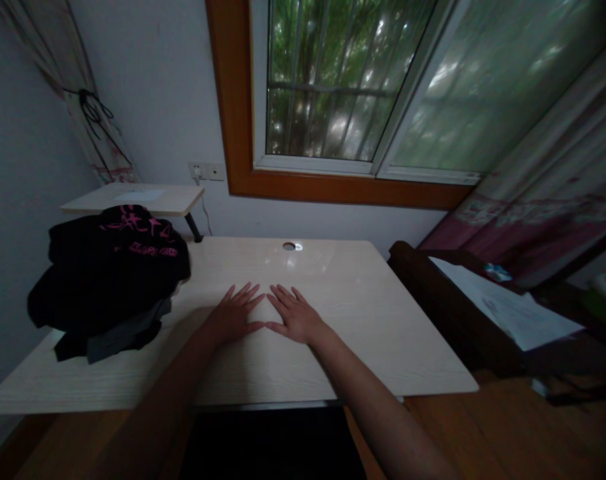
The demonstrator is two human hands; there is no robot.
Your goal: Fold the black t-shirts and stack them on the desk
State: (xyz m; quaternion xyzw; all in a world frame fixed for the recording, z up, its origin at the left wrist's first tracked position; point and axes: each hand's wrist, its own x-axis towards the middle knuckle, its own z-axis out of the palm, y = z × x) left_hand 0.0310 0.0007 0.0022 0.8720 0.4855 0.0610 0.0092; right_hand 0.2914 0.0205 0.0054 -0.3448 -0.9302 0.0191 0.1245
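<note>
My left hand (234, 316) lies palm down on the pale wooden desk (377, 333), its fingers spread. Beside it, my right hand (295, 313) rests flat in the same way. The two thumbs meet or nearly meet at the tips, and the index fingertips are close together. Neither hand holds anything. To the left of my left hand sits a heap of black clothes (107, 273) with pink lettering on top and a grey piece showing underneath.
A small raised shelf (177, 198) with a sheet of paper stands behind the clothes. A round cable hole (289, 247) is near the desk's back edge. On the right is dark brown furniture (453, 313) bearing large white paper (503, 303). A window (333, 87) is ahead.
</note>
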